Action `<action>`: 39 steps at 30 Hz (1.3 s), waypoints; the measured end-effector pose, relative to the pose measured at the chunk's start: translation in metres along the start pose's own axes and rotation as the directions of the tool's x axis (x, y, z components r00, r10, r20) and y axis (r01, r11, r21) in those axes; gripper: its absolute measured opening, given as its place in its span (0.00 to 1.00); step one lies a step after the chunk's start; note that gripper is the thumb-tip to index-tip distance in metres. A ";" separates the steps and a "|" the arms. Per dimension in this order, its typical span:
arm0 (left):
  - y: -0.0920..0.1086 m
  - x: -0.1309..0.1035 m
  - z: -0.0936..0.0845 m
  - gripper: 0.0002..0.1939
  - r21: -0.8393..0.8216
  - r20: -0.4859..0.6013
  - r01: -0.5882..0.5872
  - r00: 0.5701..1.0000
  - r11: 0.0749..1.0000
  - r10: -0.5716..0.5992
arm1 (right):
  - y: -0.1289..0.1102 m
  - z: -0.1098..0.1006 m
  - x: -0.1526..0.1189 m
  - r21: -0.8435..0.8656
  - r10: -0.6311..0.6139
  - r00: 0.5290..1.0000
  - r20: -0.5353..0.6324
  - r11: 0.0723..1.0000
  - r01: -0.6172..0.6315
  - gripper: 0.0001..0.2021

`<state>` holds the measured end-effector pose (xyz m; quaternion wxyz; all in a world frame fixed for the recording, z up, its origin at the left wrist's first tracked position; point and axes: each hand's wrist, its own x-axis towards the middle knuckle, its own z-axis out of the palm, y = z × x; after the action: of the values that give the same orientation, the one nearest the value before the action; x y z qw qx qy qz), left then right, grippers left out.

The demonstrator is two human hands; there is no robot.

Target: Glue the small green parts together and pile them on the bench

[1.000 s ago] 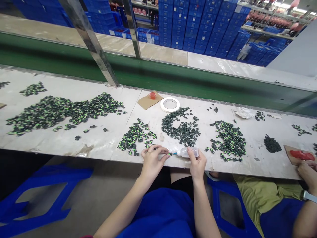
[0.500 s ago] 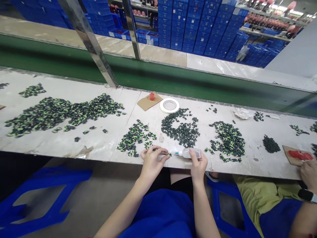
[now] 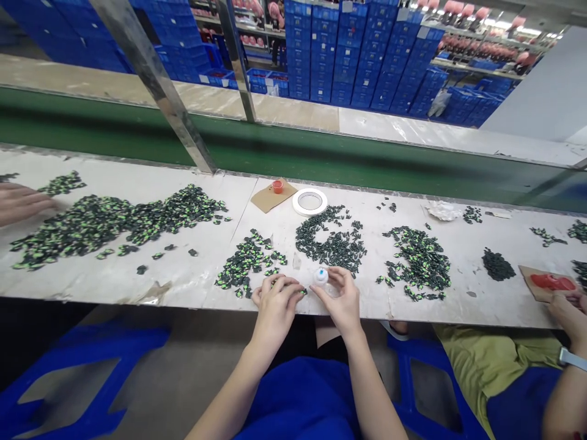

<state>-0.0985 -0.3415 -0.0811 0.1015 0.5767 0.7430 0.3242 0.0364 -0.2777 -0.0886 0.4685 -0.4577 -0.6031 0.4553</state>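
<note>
My left hand (image 3: 279,299) is closed near the table's front edge, pinching a small dark green piece with a bright green patch (image 3: 302,291) between thumb and fingertips. My right hand (image 3: 338,298) curls around a small clear squeeze bottle with a white cap and blue needle tip (image 3: 321,276). The tip points up toward me, and the hand hides part of the bottle's body. Beside my left hand lies a pile of dark and bright green pieces (image 3: 241,266). Beyond my right hand are loose plain dark pieces (image 3: 330,241).
A white tape roll (image 3: 310,202) and a red pot (image 3: 277,186) on cardboard (image 3: 261,200) lie behind. Larger piles (image 3: 92,226) spread left, another (image 3: 419,260) right. Another person's hand (image 3: 22,201) reaches in at left. A co-worker's hand (image 3: 568,311) is by a red item (image 3: 553,282).
The bottle has turned from lying level, tip toward the piece, to tip up, and my right hand has come closer to my left. Another person's hand has appeared at far left.
</note>
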 end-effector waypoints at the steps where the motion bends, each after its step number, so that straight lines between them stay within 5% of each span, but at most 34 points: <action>1: -0.002 -0.001 -0.003 0.06 0.007 -0.016 0.014 1.000 1.000 -0.014 | 0.001 0.004 0.002 -0.020 -0.011 1.000 0.029 1.000 0.012 0.21; 5: -0.010 -0.003 -0.015 0.06 -0.012 -0.032 0.063 0.997 0.998 -0.064 | -0.001 0.002 0.006 -0.134 -0.121 0.987 0.108 0.982 0.135 0.23; 8: -0.011 -0.004 -0.017 0.06 -0.040 -0.033 0.088 0.995 0.995 -0.089 | -0.001 -0.019 0.005 -0.318 -0.238 0.971 0.028 0.919 0.235 0.18; 11: -0.010 -0.005 -0.016 0.07 -0.077 -0.014 0.098 0.995 0.992 -0.100 | 0.002 -0.048 0.005 -0.523 -0.302 0.948 -0.105 0.827 0.206 0.11; 15: -0.004 -0.007 -0.011 0.07 -0.136 0.027 0.085 0.996 0.987 -0.083 | 0.010 -0.071 0.012 -0.665 -0.302 0.952 -0.057 0.722 0.189 0.13; 31: 0.014 -0.011 0.000 0.06 -0.301 0.046 -0.049 0.997 0.952 0.066 | 0.008 -0.072 0.019 -0.712 -0.306 0.936 0.176 0.617 0.336 0.09; 39: 0.018 -0.011 0.001 0.06 -0.322 0.027 -0.063 0.997 0.945 0.075 | 0.003 -0.067 0.022 -0.629 -0.263 0.956 0.128 0.724 0.283 0.10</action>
<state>-0.0805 -0.3493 -0.0739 0.1970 0.5844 0.6576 0.4326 0.0999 -0.2480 -0.0782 0.3368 -0.4893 -0.7894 0.1549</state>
